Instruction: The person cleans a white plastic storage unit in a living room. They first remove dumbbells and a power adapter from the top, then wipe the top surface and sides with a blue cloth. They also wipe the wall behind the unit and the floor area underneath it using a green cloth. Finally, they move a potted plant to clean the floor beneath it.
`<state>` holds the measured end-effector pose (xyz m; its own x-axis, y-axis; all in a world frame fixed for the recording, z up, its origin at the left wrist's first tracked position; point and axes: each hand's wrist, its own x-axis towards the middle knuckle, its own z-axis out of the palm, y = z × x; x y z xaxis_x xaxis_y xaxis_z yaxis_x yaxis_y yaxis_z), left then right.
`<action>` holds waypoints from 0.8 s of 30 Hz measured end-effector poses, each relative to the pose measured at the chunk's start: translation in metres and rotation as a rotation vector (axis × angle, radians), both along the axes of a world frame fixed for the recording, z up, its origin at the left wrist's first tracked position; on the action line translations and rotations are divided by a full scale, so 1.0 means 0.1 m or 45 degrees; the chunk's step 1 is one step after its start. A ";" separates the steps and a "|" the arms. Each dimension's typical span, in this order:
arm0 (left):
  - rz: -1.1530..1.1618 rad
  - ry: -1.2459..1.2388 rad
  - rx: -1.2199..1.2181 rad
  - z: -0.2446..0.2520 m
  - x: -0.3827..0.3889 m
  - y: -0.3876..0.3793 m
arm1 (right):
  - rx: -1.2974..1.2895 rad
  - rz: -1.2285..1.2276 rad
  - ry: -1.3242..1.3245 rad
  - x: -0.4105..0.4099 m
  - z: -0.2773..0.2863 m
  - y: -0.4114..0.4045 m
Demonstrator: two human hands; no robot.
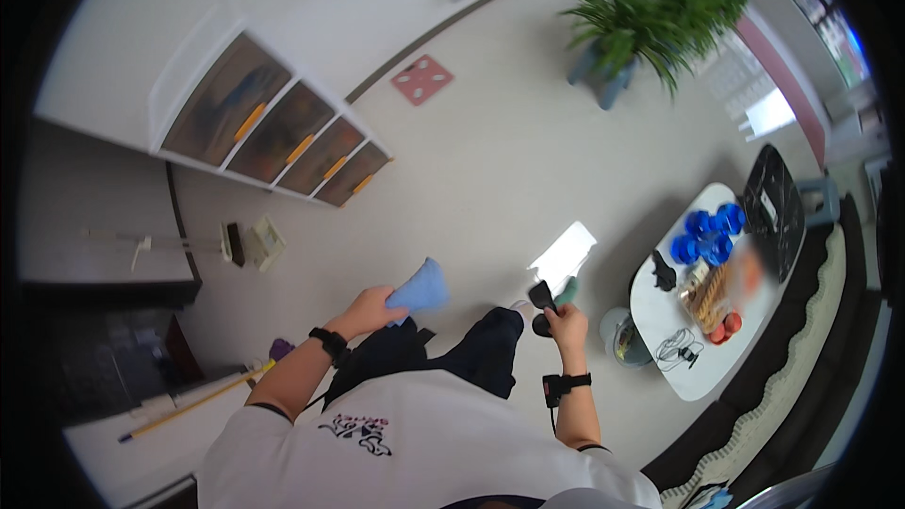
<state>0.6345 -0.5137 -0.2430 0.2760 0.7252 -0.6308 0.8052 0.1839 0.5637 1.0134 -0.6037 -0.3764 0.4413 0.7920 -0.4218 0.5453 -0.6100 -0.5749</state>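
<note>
My left hand (367, 313) grips a folded light-blue cloth (422, 288) out in front of my left thigh. In my right hand (568, 329) is a black item with two dark rounded parts, apparently a pair of sunglasses (542, 295); my fingers cover its middle. Both hands are held apart, above the pale floor (474, 212). Just beyond the right hand, a green item (568, 291) shows partly, too hidden to name. Closest to the right hand on that side are a grey waste bin (626, 339) and a white coffee table (654, 304).
On the table are blue dumbbell-shaped objects (700, 247), a bag of brown food (709, 304), red items (726, 329) and a cable (679, 348). A dark sofa (700, 431) runs behind. Around the floor stand a drawer cabinet (283, 134), a pink scale (422, 80), a potted plant (650, 14) and a dustpan (265, 244).
</note>
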 end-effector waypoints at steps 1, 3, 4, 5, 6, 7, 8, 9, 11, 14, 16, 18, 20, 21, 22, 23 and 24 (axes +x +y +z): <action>0.080 -0.077 0.032 -0.01 -0.25 -0.04 | 0.017 0.080 -0.026 -0.29 0.10 0.16; 0.215 -0.123 0.030 -0.10 -0.80 -0.19 | -0.030 0.190 0.026 -0.90 0.35 0.42; 0.294 -0.141 0.069 -0.22 -1.11 -0.25 | -0.031 0.275 0.004 -1.21 0.42 0.54; 0.376 -0.157 0.107 -0.32 -1.46 -0.31 | -0.017 0.320 -0.004 -1.55 0.47 0.64; 0.416 -0.167 0.116 -0.42 -1.82 -0.35 | 0.095 0.430 -0.040 -1.89 0.50 0.72; 0.501 -0.149 0.177 -0.46 -2.12 -0.44 | 0.201 0.546 -0.071 -2.20 0.57 0.76; 0.586 -0.127 0.235 -0.49 -2.43 -0.56 | 0.168 0.566 0.007 -2.54 0.64 0.88; 0.627 -0.131 0.232 -0.47 -2.67 -0.67 | 0.266 0.606 0.055 -2.82 0.63 0.95; 1.023 -0.288 0.219 -0.41 -3.13 -0.80 | 0.297 0.572 0.208 -3.37 0.69 1.16; 1.546 -0.825 0.159 -0.34 -3.78 -0.91 | 0.391 0.660 0.259 -4.18 1.02 1.51; 1.784 -1.115 0.119 -0.27 -4.08 -0.89 | 0.454 0.699 0.405 -4.65 1.24 1.72; 1.987 -1.859 0.115 -0.15 -4.36 -0.74 | 0.478 0.733 0.595 -5.02 1.38 1.95; 1.966 -2.012 0.122 -0.07 -4.59 -0.50 | 0.433 0.722 0.813 -5.42 1.63 2.13; 1.929 -2.154 0.132 -0.05 -4.71 -0.36 | 0.432 0.759 0.851 -5.58 1.73 2.21; 1.935 -2.150 0.140 -0.04 -4.87 -0.19 | 0.507 0.818 0.872 -5.82 1.91 2.31; 1.923 -2.202 0.154 -0.02 -5.03 -0.01 | 0.585 0.873 0.893 -6.03 2.02 2.40; 1.906 -2.266 0.172 -0.02 -5.14 0.19 | 0.534 0.871 0.869 -6.13 2.05 2.52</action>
